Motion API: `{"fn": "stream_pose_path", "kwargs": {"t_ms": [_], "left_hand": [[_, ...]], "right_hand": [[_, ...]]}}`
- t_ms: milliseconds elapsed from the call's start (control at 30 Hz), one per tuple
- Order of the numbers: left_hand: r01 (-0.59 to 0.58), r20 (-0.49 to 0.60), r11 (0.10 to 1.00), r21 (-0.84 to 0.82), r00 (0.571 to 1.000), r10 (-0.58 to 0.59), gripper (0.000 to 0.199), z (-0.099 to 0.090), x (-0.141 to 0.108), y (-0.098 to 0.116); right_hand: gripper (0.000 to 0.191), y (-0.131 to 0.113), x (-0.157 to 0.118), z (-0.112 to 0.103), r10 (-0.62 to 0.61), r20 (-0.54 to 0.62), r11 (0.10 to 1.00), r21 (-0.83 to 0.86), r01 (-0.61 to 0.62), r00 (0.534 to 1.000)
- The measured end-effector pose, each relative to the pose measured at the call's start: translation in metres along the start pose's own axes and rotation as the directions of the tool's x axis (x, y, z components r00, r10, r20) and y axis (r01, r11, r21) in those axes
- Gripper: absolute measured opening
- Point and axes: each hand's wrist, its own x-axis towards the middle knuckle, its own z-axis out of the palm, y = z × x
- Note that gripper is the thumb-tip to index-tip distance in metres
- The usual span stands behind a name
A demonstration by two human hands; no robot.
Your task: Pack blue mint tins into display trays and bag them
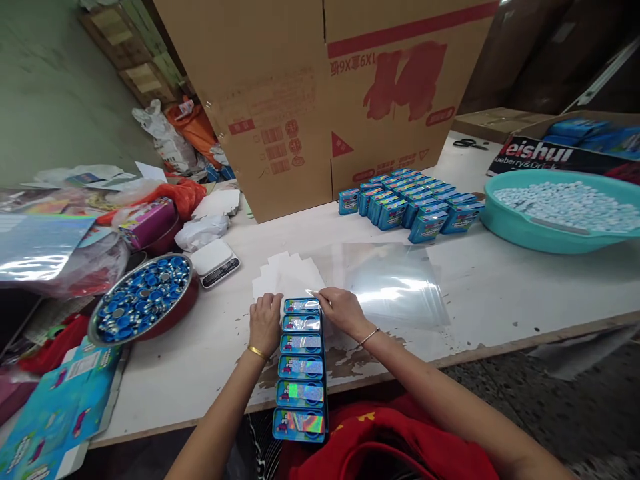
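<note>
Row of glossy, round-cornered blue tins [301, 367], left hand [265, 325] and right hand [344, 312] flanking its far end, grips unclear

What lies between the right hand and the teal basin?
Head view: clear plastic sheets by the right hand, then white tabletop toward the teal basin.
</note>
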Motion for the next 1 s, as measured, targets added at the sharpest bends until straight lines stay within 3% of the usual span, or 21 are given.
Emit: {"fn": "stream_pose_path", "kwargs": {"t_ms": [133, 267, 500, 667, 833, 900, 1000], "left_hand": [[0.051, -0.118, 0.994, 0.097, 0.992, -0.040, 0.019, 0.013, 0.008, 0.004], [-0.005, -0.126, 0.992, 0.122, 0.992, 0.020, 0.013, 0.021, 0.013, -0.001], [0.024, -0.192, 1.000, 0.018, 0.981, -0.021, 0.022, 0.008, 0.016, -0.004], [0.080, -0.089, 0.962, -0.261, 0.990, -0.106, 0.021, -0.007, 0.020, -0.004], [0.203, 0.107, 0.823, -0.530, 0.979, -0.173, 0.025, -0.013, 0.022, -0.011], [0.211, 0.137, 0.821, -0.530, 0.977, -0.163, 0.030, -0.016, 0.023, -0.010], [0.108, 0.041, 0.926, -0.361, 0.994, -0.100, 0.035, -0.020, 0.021, -0.004]], "right_hand": [[0.037, 0.003, -0.002, 0.002, -0.038, -0.027, 0.999, 0.020, 0.038, 0.999], [0.034, 0.005, -0.005, 0.004, -0.060, -0.050, 0.998, 0.016, 0.060, 0.997], [0.026, 0.007, -0.009, 0.008, -0.114, -0.125, 0.992, 0.045, 0.120, 0.986], [0.023, 0.005, -0.017, 0.006, -0.170, -0.161, 0.980, 0.077, 0.184, 0.972], [0.024, 0.003, -0.018, -0.001, -0.160, -0.145, 0.975, 0.129, 0.179, 0.977], [0.023, 0.002, -0.015, -0.004, -0.128, -0.132, 0.972, 0.181, 0.151, 0.983], [0.020, 0.002, -0.012, -0.008, -0.106, -0.116, 0.967, 0.218, 0.129, 0.988]]}}
